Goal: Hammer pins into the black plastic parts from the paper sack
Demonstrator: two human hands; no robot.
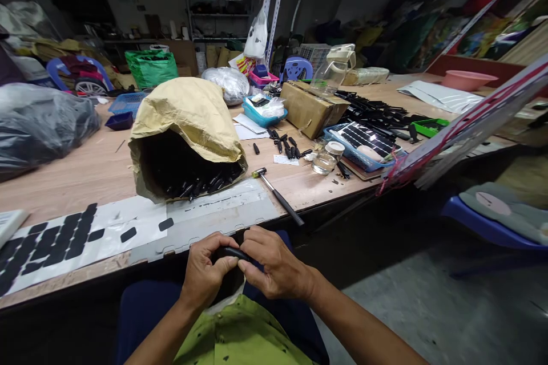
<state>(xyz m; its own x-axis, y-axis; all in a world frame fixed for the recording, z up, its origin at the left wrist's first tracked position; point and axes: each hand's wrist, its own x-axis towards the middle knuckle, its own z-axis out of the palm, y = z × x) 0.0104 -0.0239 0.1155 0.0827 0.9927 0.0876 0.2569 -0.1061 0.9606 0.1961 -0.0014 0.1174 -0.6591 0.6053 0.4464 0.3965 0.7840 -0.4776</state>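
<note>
Worktop [103, 171] is carrying a paper sack [188, 114]; a hammer [279, 196] is lying R of sack. On sack's near side, L hand [205, 268] & R hand [272, 262] are holding a blk pc [236, 252], each grip pinching tight w/ thumb & fingers.

Both hands, left [204, 274] and right [270, 265], grip a small black part [233, 252] before the table's edge (a hammer [278, 197] lies near), beside an open paper sack [188, 120] of black pieces [205, 183].

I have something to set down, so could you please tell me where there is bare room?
Bare wood lies between the grey plastic bag, paper bag and white sheet, with a smaller patch between hammer and clear jar. It's crowded around the cardboard box and black parts.
</note>
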